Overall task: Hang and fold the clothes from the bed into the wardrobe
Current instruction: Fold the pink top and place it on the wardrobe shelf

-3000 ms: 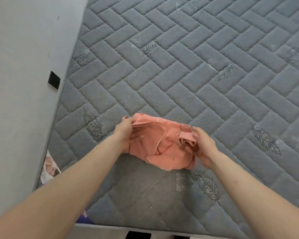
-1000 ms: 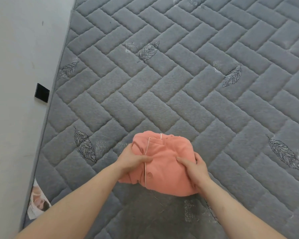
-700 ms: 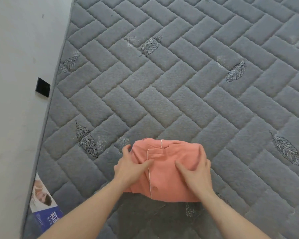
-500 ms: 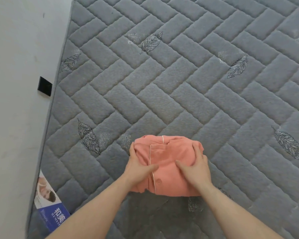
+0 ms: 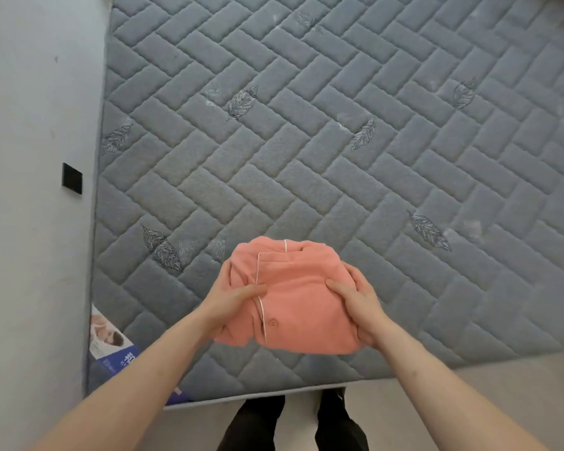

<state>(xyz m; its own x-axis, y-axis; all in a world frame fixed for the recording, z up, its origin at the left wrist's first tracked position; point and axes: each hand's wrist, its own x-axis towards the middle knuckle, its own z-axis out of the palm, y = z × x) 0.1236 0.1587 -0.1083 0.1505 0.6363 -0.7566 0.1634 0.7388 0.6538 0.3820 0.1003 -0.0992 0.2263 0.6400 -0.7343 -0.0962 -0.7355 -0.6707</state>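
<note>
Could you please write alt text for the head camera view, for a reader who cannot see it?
Seen from above, the left hand and right hand grip a folded salmon-pink garment with white piping and a button, over the near edge of a grey quilted mattress. A pale wall runs along the left, and the person's dark trouser legs show below.

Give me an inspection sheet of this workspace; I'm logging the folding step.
Surface: grey quilted mattress with leaf motifs, bare.
Job's things: folded salmon-pink buttoned garment with white piping, near the mattress's front edge.
Clutter: printed label at the mattress's left corner.
Hands: left hand and right hand grip the garment's sides.
Cables: nothing seen.
Surroundings: white wall on the left with a black square plate; pale floor; the person's dark-clad legs below.
</note>
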